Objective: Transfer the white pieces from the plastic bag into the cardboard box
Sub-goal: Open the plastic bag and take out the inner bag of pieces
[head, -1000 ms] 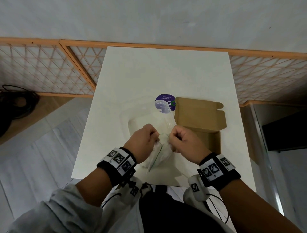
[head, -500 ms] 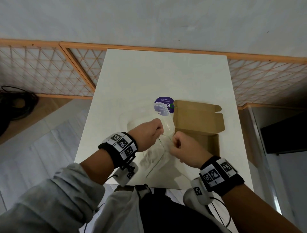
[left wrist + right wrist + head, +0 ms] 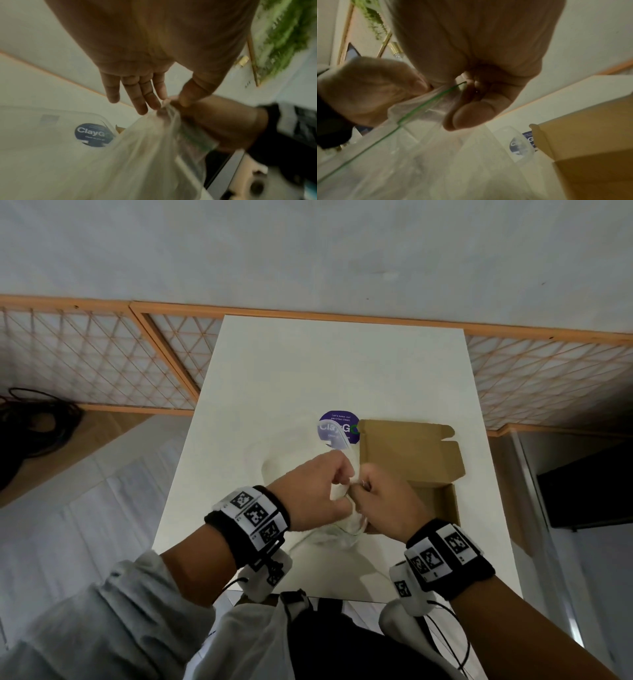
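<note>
A clear plastic bag [image 3: 346,520] with a green zip strip hangs between both hands above the white table [image 3: 342,371]. My left hand [image 3: 320,491] pinches the bag's top edge between thumb and forefinger; the bag [image 3: 145,155] droops below it. My right hand [image 3: 380,498] grips the opposite side of the bag [image 3: 428,155] mouth near the green strip. The two hands are close together. White pieces inside are too blurred to make out. The open cardboard box [image 3: 418,463] sits just right of the hands, its lid folded back; the box [image 3: 590,155] is near the right hand.
A clear plastic container [image 3: 294,446] lies on the table behind the hands, next to a round purple sticker [image 3: 337,426]. Orange lattice panels [image 3: 102,361] flank the table. A dark cable coil [image 3: 24,422] lies on the floor at left.
Both hands have lifted the bag and moved it away from me and slightly right, toward the box. The hands have drawn closer together at the bag's mouth.
</note>
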Motion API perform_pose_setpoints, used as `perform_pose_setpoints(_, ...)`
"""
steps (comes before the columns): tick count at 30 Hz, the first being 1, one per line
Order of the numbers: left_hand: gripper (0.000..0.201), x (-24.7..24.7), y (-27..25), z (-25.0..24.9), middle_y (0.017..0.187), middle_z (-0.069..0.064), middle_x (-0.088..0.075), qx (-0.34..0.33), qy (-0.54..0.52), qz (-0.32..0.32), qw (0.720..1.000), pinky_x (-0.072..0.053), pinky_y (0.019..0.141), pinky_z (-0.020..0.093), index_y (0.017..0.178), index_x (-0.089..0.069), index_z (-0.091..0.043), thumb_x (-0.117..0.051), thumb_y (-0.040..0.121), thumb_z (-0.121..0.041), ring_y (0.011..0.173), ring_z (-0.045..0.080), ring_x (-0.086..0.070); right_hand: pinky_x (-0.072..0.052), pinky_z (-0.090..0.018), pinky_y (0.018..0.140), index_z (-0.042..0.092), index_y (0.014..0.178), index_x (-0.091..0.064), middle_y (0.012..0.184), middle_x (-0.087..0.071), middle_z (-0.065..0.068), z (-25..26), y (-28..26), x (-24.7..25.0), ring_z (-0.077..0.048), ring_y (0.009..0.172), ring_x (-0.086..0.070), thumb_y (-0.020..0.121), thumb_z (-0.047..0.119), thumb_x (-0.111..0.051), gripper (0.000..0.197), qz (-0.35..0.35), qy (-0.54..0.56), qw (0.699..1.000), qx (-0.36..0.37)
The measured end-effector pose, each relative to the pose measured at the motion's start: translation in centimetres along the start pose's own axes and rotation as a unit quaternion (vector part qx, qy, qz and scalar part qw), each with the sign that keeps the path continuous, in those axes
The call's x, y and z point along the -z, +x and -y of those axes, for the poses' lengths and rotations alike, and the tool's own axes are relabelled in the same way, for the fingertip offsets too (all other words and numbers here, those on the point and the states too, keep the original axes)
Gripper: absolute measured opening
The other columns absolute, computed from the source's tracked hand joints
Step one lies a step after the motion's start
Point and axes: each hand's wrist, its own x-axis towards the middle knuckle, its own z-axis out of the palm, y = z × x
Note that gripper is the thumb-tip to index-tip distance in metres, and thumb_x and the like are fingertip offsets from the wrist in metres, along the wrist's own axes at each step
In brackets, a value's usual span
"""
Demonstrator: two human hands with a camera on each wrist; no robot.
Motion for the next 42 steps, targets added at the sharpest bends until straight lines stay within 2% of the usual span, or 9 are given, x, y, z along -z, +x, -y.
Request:
perform_pose_setpoints(3,0.031,-1.1,0.0,0.6,0.11,-0.006,-0.06,-0.003,0.087,-0.062,0.994,-0.049,0.094,0.032,0.11,-0.056,-0.021,-0.071,0.087,-0.036,0.104,0.016,-0.059,-0.048,-0.028,0.045,0.003,0.081,-0.053,0.073,-0.067,-0.018,0.6,-0.4,-0.3,-0.021,0.049,-0.064,0.101,0.022,-0.05,0.028,0.03,0.058,0.997,-0.033)
perform_pose_setpoints(8,0.036,0.2,-0.7,2.2,0.116,-0.008,-0.057,0.075,0.187,-0.143,0.969,-0.018,0.126,0.046,0.118,-0.055,-0.025,-0.068,0.085,-0.034,0.114,0.018,-0.058,-0.048,-0.033,0.052,-0.003,0.085,-0.054,0.077,-0.072,-0.02,0.0,-0.6,-0.5,-0.017,0.051,-0.068,0.101,0.023,-0.047,0.031,0.003,0.053,0.997,-0.06)
perform_pose_setpoints(12,0.052,2.2,-3.0,3.8,0.123,-0.008,-0.058,0.145,0.24,-0.14,0.95,-0.008,0.129,0.053,0.128,-0.05,-0.027,-0.07,0.082,-0.041,0.12,0.019,-0.058,-0.053,-0.035,0.06,0.01,0.092,-0.067,0.073,-0.077,-0.009,-1.2,-0.8,0.5,-0.017,0.055,-0.064,0.102,0.022,-0.046,0.026,-0.026,0.093,0.988,-0.121)
perform_pose_setpoints(18,0.048,2.8,-5.3,4.9,0.121,-0.006,-0.061,0.195,0.239,-0.136,0.942,-0.039,0.113,0.041,0.129,-0.051,-0.028,-0.069,0.086,-0.042,0.113,0.02,-0.061,-0.055,-0.043,0.061,0.006,0.087,-0.064,0.071,-0.074,-0.008,-1.3,-1.5,0.1,-0.017,0.056,-0.061,0.1,0.021,-0.048,0.026,-0.013,0.056,0.993,-0.107)
perform_pose_setpoints(21,0.014,3.0,-5.1,4.1,0.102,-0.006,-0.066,0.209,0.121,-0.137,0.961,-0.051,0.078,0.03,0.109,-0.064,-0.026,-0.063,0.096,-0.031,0.093,0.016,-0.066,-0.05,-0.039,0.059,0.013,0.088,-0.053,0.068,-0.059,-0.004,-1.1,-1.5,0.2,-0.015,0.058,-0.053,0.098,0.024,-0.057,0.015,-0.04,-0.028,0.997,-0.057)
perform_pose_setpoints(23,0.014,3.0,-4.5,3.9,0.088,-0.001,-0.073,0.236,-0.046,-0.115,0.964,-0.058,0.073,0.031,0.097,-0.07,-0.017,-0.065,0.098,-0.029,0.076,0.015,-0.069,-0.043,-0.029,0.057,0.02,0.097,-0.05,0.073,-0.057,0.0,-0.8,-1.5,0.5,-0.014,0.06,-0.05,0.096,0.022,-0.062,0.012,-0.064,-0.047,0.996,-0.026)
perform_pose_setpoints(28,0.024,2.4,-4.0,2.4,0.081,0.018,-0.07,0.282,-0.435,-0.085,0.851,-0.062,0.071,0.034,0.085,-0.066,-0.003,-0.063,0.1,-0.021,0.075,0.026,-0.07,-0.055,-0.036,0.067,0.027,0.11,-0.05,0.081,-0.066,-0.002,-0.8,-1.2,-1.0,-0.019,0.072,-0.064,0.098,0.024,-0.061,0.017,-0.044,-0.042,0.998,-0.003)
perform_pose_setpoints(35,0.021,-0.3,-4.1,3.3,0.081,0.01,-0.071,0.258,-0.341,-0.09,0.899,-0.061,0.072,0.035,0.1,-0.069,-0.001,-0.071,0.097,-0.021,0.073,0.025,-0.072,-0.056,-0.035,0.071,0.021,0.101,-0.064,0.085,-0.074,-0.002,-0.8,0.2,-2.9,-0.016,0.072,-0.071,0.107,0.028,-0.054,0.014,-0.086,0.119,0.989,-0.034)
perform_pose_setpoints(42,0.026,0.1,-4.2,5.1,0.086,0.009,-0.066,0.249,-0.704,-0.049,0.663,-0.063,0.081,0.037,0.082,-0.063,-0.006,-0.047,0.102,-0.011,0.086,0.027,-0.071,-0.059,-0.031,0.06,0.007,0.11,-0.064,0.096,-0.076,-0.012,-2.1,0.7,-2.6,-0.02,0.076,-0.072,0.104,0.005,-0.057,0.01,-0.038,0.267,0.953,-0.14)
